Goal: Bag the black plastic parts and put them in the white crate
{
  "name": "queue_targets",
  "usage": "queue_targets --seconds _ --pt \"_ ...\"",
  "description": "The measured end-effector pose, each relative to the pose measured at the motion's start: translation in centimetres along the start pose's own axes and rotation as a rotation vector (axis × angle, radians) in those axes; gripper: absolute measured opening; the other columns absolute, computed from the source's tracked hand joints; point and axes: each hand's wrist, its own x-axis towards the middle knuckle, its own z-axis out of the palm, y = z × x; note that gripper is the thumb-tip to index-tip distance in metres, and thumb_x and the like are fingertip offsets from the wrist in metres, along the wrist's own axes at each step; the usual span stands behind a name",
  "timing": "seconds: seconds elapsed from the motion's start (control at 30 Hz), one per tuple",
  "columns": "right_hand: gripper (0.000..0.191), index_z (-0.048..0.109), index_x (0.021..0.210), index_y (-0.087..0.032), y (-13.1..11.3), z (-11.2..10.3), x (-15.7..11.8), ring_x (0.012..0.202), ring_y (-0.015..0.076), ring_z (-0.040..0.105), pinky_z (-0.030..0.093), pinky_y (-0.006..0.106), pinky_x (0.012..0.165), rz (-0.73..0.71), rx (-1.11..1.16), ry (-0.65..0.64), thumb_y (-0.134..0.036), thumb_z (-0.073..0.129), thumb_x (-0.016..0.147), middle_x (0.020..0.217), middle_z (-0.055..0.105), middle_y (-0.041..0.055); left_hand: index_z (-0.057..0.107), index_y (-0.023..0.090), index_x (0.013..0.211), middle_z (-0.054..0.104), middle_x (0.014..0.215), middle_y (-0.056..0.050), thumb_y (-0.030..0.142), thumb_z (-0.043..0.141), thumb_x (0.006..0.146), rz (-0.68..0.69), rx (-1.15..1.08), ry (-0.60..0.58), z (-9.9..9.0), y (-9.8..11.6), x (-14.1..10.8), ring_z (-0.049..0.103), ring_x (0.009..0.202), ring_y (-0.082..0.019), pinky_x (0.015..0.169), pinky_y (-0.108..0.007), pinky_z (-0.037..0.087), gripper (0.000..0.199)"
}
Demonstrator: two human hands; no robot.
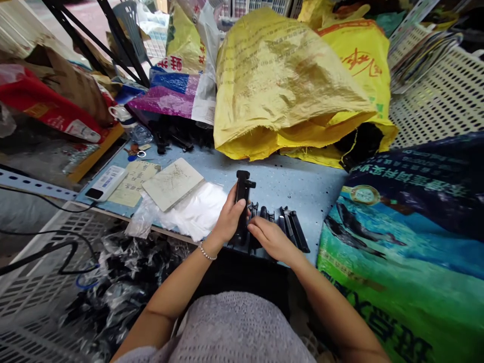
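My left hand (229, 218) grips an upright black plastic part (243, 194) above the blue tabletop (302, 186). Its lower end is hidden behind my hands. My right hand (270, 240) lies across the near end of a row of similar black plastic parts (289, 227), touching them. Its fingers point toward the upright part, and I cannot tell whether they hold anything. A beaded bracelet (207, 251) circles my left wrist. To the left of my hands lies a crumpled clear plastic bag (196, 212).
A large yellow woven sack (283, 85) rises behind the parts, and a blue-green printed sack (393, 252) stands at the right. A white perforated crate (49, 272) holding black pieces and plastic sits at lower left. A beige tile (173, 184), papers and a power bank (106, 183) lie on the table.
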Motion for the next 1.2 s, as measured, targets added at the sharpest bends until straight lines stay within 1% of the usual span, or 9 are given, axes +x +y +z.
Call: queue_targets --seconds 0.13,0.2,0.27,0.4,0.67,0.9,1.0,1.1,1.2 --pt "0.046 0.044 0.068 -0.022 0.7 1.3 0.2 0.044 0.0094 0.031 0.026 0.024 0.043 0.253 0.487 -0.164 -0.061 0.041 0.093 0.053 0.037 -0.0065 0.026 0.027 0.151 0.061 0.113 -0.009 0.048 0.055 0.089 0.102 0.087 0.016 0.8 0.0 -1.1 0.060 0.083 -0.017 0.077 -0.031 0.051 0.072" --pt "0.050 0.047 0.067 -0.021 0.6 0.5 0.3 0.041 0.0094 0.031 0.026 0.024 0.040 0.272 0.496 -0.265 -0.062 0.037 0.094 0.050 0.037 -0.0063 0.026 0.027 0.151 0.061 0.116 -0.010 0.048 0.058 0.087 0.110 0.091 0.008 0.6 0.2 -1.7 0.061 0.090 -0.020 0.082 -0.033 0.051 0.075" --pt "0.047 0.056 0.077 -0.020 -0.1 -1.0 0.4 0.051 0.0126 0.046 0.038 0.025 0.048 0.155 0.261 -0.161 -0.057 0.036 0.097 0.061 0.051 -0.0009 0.026 0.027 0.151 0.062 0.115 -0.009 0.047 0.057 0.087 0.072 0.067 -0.026 0.0 0.6 -2.0 0.062 0.088 -0.021 0.080 -0.034 0.051 0.074" --pt "0.030 0.058 0.111 -0.023 -1.5 -4.3 1.1 0.093 0.0253 0.056 0.045 0.038 0.080 -0.220 -0.454 0.332 -0.046 0.046 0.097 0.104 0.061 0.0108 0.035 0.026 0.146 0.063 0.104 -0.008 0.048 0.054 0.089 -0.105 -0.013 -0.159 -1.2 1.2 -2.3 0.060 0.072 -0.016 0.063 -0.029 0.052 0.064" --pt "0.035 0.060 0.100 -0.017 -1.2 -4.3 2.0 0.083 0.0241 0.053 0.036 0.033 0.065 -0.411 -1.008 0.207 -0.038 0.032 0.103 0.087 0.061 0.0113 0.045 0.026 0.138 0.062 0.097 -0.007 0.048 0.055 0.089 -0.195 -0.039 -0.166 -0.8 0.1 -3.2 0.059 0.067 -0.016 0.056 -0.027 0.051 0.055" --pt "0.036 0.061 0.086 -0.017 -2.1 -6.2 1.6 0.071 0.0193 0.050 0.032 0.032 0.061 -0.650 -1.055 0.026 -0.040 0.037 0.102 0.075 0.060 0.0072 0.057 0.012 0.111 0.062 0.090 -0.011 0.053 0.044 0.090 -0.588 -0.238 -0.339 -2.1 0.6 -3.2 0.059 0.060 -0.015 0.051 -0.029 0.049 0.048" --pt "0.044 0.059 0.076 -0.017 -1.6 -5.4 2.2 0.066 0.0171 0.051 0.035 0.030 0.060 -0.518 -0.694 0.104 -0.051 0.040 0.098 0.070 0.058 0.0051 0.047 0.016 0.130 0.063 0.102 -0.013 0.054 0.042 0.093 -0.351 -0.037 -0.284 -0.7 0.5 -3.8 0.062 0.067 -0.017 0.057 -0.033 0.052 0.053" --pt "0.056 0.059 0.082 -0.016 -0.8 -3.7 2.6 0.056 0.0140 0.050 0.039 0.027 0.055 -0.281 -0.305 0.227 -0.053 0.021 0.101 0.064 0.056 0.0025 0.028 0.023 0.147 0.051 0.135 -0.016 0.051 0.050 0.091 0.064 0.295 -0.146 0.4 -0.4 -3.9 0.061 0.107 -0.028 0.090 -0.044 0.052 0.067" --pt "0.063 0.061 0.094 -0.015 0.5 -3.1 1.3 0.056 0.0150 0.056 0.047 0.027 0.056 -0.106 -0.123 0.141 -0.051 0.010 0.102 0.066 0.060 0.0033 0.023 0.023 0.151 0.042 0.146 -0.016 0.050 0.054 0.090 0.228 0.459 -0.087 -0.4 -2.0 -3.1 0.047 0.129 -0.032 0.107 -0.049 0.040 0.074"
